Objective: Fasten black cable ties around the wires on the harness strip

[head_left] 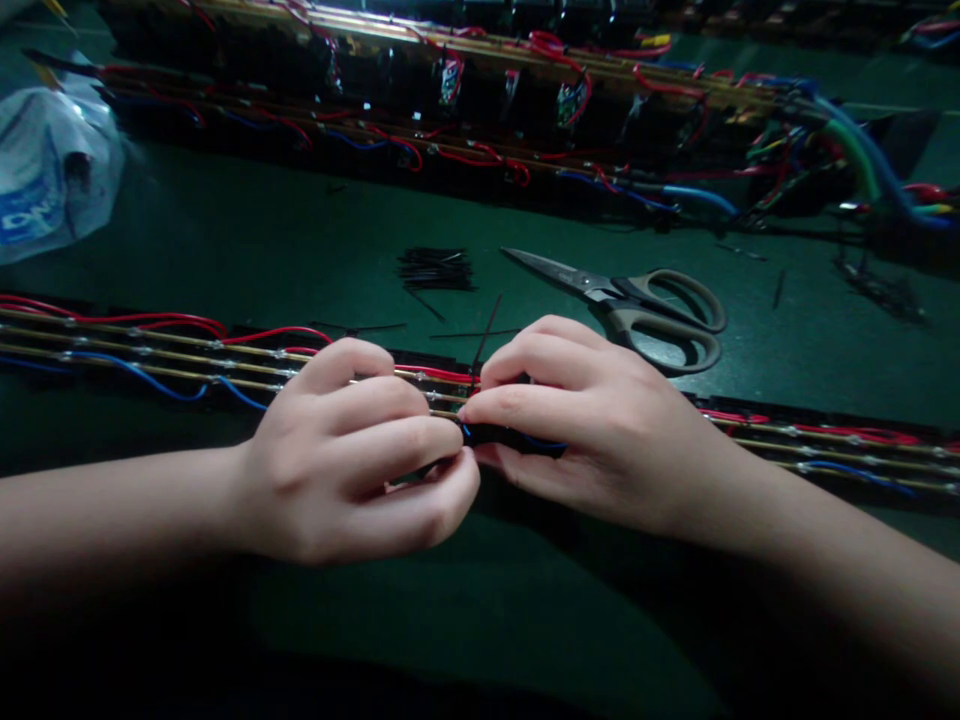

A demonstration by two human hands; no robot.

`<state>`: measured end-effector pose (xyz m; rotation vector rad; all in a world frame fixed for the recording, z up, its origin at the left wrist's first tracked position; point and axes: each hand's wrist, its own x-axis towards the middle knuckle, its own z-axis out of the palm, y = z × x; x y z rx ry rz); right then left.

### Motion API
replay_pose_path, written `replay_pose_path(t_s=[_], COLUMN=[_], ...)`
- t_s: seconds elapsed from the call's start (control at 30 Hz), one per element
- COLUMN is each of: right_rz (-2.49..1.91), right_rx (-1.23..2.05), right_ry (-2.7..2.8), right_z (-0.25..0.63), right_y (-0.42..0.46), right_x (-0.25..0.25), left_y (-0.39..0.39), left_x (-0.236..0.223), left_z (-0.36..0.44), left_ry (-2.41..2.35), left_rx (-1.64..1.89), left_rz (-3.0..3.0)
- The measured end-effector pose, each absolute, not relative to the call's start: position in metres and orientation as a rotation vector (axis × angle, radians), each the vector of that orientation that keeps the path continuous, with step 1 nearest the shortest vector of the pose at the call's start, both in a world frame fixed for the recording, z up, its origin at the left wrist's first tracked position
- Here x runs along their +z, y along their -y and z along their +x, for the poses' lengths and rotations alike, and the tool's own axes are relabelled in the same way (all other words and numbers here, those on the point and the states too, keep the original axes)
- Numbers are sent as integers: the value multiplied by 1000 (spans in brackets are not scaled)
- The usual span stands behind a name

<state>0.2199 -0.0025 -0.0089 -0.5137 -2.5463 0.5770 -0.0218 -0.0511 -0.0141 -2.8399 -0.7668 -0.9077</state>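
Observation:
A long strip of brass rods with red and blue wires (172,355) runs across the table under both hands. My left hand (352,460) is closed over the strip, its thumb and forefinger pinched at the near edge; what lies between those fingertips is hidden. Just to its right, my right hand (592,420) curls round the strip, fingertips almost meeting the left ones. Between the hands, a thin black cable tie (487,330) sticks up from the strip beside the right fingertips. A blue wire shows at the pinch. Scissors (600,290) lie partly open just beyond the right hand.
A small pile of black cable ties (435,268) lies beyond the strip, with loose ones nearby. Larger wired rail assemblies (450,100) stretch along the back. A clear plastic bag (60,170) sits at left, and dark scraps (877,285) at right, on the green tabletop (262,230).

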Motion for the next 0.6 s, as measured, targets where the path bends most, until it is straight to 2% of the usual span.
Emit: replay_pose_path(t_s=[0.23, 0.43, 0.6], right_rz=[-511, -502, -510], right_rx=[550, 515, 468], right_ry=[2559, 2556, 2577], right_z=[219, 217, 216], right_y=[2, 4, 6], right_x=[-9, -10, -9], left_y=[45, 61, 50], left_x=[-9, -11, -10], left_z=[-23, -13, -19], left_ry=[558, 936, 596], left_rx=[-782, -898, -816], left_rz=[-2818, -2805, -2856])
